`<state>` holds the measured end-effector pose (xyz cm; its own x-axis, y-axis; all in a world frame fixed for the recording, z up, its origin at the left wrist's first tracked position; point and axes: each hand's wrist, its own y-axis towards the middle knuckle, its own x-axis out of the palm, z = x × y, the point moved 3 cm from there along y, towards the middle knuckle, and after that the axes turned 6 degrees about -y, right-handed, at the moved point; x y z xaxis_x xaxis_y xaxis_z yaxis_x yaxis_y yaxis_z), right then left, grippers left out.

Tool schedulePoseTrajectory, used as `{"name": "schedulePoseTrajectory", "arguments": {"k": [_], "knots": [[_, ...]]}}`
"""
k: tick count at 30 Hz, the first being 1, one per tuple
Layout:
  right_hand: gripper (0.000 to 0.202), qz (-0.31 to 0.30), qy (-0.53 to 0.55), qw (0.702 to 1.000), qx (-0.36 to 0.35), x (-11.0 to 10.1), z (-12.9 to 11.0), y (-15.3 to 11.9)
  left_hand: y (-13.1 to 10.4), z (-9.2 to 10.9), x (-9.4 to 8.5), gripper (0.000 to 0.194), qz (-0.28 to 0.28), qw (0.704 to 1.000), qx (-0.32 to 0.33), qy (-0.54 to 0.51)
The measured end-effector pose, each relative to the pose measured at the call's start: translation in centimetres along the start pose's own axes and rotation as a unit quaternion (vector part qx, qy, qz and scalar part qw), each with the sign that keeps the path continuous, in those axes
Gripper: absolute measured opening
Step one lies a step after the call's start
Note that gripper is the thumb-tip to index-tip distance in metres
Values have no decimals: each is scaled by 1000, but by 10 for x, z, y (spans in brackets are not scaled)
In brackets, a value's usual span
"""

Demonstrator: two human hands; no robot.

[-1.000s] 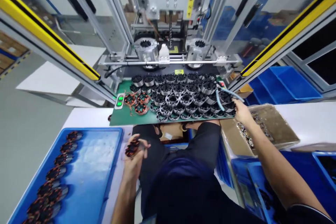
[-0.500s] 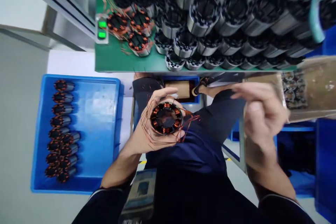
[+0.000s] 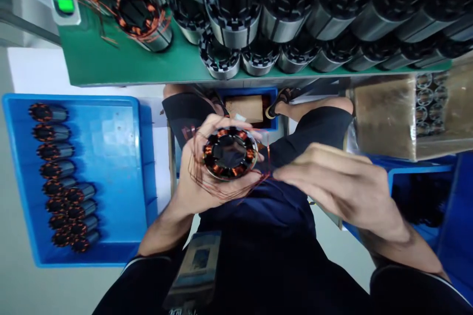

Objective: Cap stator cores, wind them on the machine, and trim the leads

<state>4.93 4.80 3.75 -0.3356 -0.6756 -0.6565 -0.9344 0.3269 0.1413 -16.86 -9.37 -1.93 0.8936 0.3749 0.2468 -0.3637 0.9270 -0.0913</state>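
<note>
My left hand (image 3: 199, 172) is wrapped around a motor stator (image 3: 207, 160), a dark ring wound with copper coils, held above my lap with its open end facing up. Long thin copper wires (image 3: 269, 155) stick out from it and loop loosely around my fingers. Just to the right is my right hand (image 3: 343, 187), slightly blurred, its fingers pressed together. Its fingertips meet the loose wires at the stator's right side; the exact grip is too blurred to make out fully.
Ahead, a green bench (image 3: 121, 66) carries rows of unwound stators (image 3: 232, 19) and several wound ones (image 3: 142, 19). On the left, a blue tray (image 3: 118, 177) holds wound stators. A cardboard box (image 3: 384, 118) with metal rings stands at the right, above a blue bin (image 3: 417, 170).
My right hand has come down and left, from apart in the air to the wires beside the stator. The view has shifted closer to the bench. My left hand still holds the stator.
</note>
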Motion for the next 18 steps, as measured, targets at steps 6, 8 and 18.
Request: {"name": "schedulePoseTrajectory", "arguments": {"k": [6, 8, 18], "knots": [[9, 121, 391, 912, 6, 35, 4, 3, 10, -29, 6, 76, 20, 998, 44, -36], [7, 172, 524, 832, 63, 57, 4, 9, 13, -35, 19, 70, -24, 988, 28, -148], [14, 140, 198, 966, -93, 87, 20, -18, 19, -60, 53, 43, 195, 852, -190, -446]]}}
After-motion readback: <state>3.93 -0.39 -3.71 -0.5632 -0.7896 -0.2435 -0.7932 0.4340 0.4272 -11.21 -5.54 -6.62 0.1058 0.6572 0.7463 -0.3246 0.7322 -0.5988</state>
